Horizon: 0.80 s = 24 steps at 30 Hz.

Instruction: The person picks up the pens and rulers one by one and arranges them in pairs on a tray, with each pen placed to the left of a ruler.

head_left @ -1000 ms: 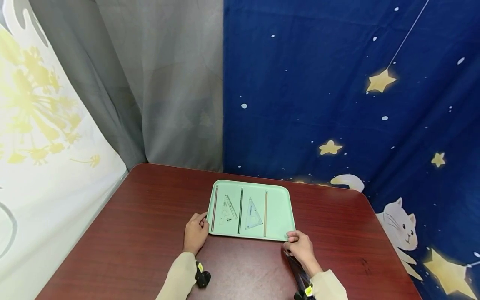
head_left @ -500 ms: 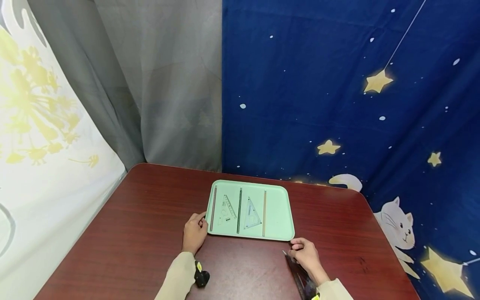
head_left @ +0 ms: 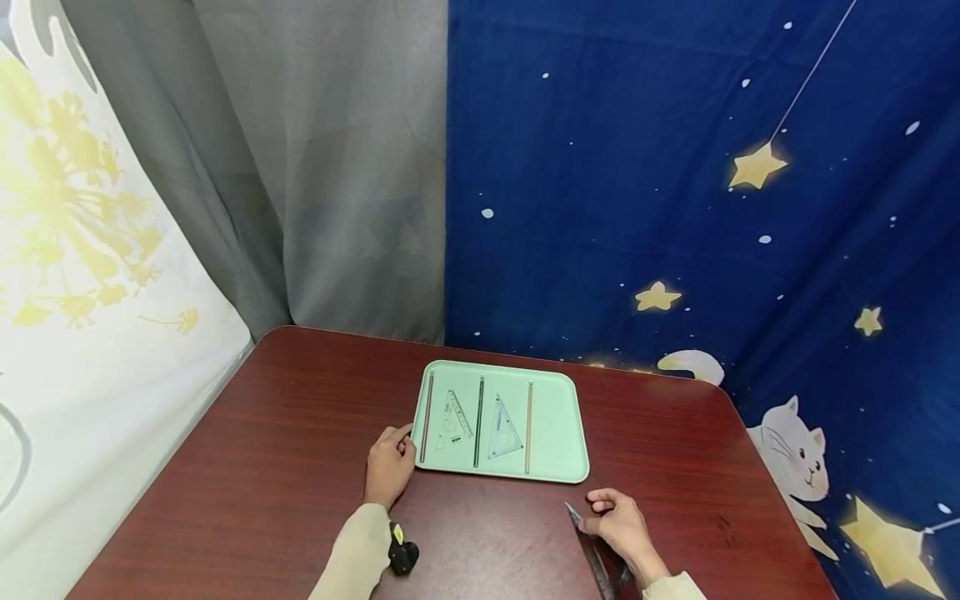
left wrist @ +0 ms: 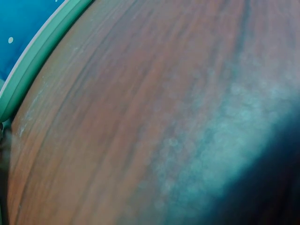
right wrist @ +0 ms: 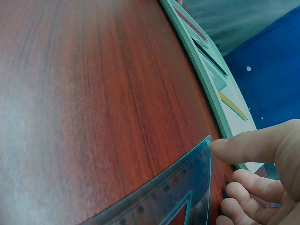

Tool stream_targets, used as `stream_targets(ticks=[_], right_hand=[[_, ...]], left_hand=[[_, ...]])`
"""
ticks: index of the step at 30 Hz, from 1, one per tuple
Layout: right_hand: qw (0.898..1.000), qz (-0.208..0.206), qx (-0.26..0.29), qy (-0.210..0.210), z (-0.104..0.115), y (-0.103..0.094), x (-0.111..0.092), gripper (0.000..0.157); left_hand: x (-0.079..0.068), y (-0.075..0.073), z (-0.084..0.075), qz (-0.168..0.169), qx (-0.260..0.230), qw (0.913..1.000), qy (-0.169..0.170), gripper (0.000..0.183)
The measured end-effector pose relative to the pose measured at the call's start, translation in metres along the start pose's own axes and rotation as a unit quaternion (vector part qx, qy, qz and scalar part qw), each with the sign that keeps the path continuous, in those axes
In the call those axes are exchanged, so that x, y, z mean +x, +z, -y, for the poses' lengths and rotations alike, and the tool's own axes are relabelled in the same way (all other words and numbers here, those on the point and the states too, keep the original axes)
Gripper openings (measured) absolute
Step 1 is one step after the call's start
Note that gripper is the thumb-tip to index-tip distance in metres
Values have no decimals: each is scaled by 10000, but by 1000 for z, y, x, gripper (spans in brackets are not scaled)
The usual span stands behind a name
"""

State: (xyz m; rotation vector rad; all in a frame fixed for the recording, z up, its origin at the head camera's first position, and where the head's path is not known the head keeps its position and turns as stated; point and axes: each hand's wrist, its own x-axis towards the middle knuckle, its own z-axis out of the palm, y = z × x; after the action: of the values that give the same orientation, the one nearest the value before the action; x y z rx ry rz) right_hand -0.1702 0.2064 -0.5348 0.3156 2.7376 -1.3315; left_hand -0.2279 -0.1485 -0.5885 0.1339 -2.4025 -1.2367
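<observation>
A pale green tray (head_left: 558, 433) lies on the table. In it are a red pencil (head_left: 427, 417), a dark green pencil (head_left: 478, 421) and a yellow pencil (head_left: 528, 427), with a clear set square (head_left: 454, 423) and a bluish set square (head_left: 504, 433) between them. My left hand (head_left: 390, 467) rests at the tray's left edge, its index finger stretched to the rim. My right hand (head_left: 618, 525) is below the tray's near right corner. Its thumb tip meets the pointed corner of another clear set square (right wrist: 187, 176) on the table; the other fingers are loosely bent beside it.
The dark red wooden table (head_left: 300, 467) extends left and right of the tray. Behind it hang a grey curtain (head_left: 360, 167) and a blue star-patterned curtain (head_left: 600, 167). A white cloth (head_left: 112, 375) hangs at the left.
My right hand has left the tray's near right corner and drawn back toward the near side, to the loose set square. The left hand and the tray have stayed in place.
</observation>
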Motion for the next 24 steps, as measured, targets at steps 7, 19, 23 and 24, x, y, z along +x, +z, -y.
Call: stream_targets(ticks=[7,19,23,24], right_hand=[[9998,-26,-200,-78,-2,0,-4,47],[9964,134,-775,-319,-5,-7,-13,53],[9926,29,-1101,-515,-7,-8,-17,55],[9915,3,-1169,-573,-8,-7,-18,55]], left_hand=[[0,0,-1,-1,17,10000,-27,28],[1,0,1,50,21,10000,-46,28],[1,1,3,37,44,10000,1,28],[1,0,2,35,40,10000,3,28]])
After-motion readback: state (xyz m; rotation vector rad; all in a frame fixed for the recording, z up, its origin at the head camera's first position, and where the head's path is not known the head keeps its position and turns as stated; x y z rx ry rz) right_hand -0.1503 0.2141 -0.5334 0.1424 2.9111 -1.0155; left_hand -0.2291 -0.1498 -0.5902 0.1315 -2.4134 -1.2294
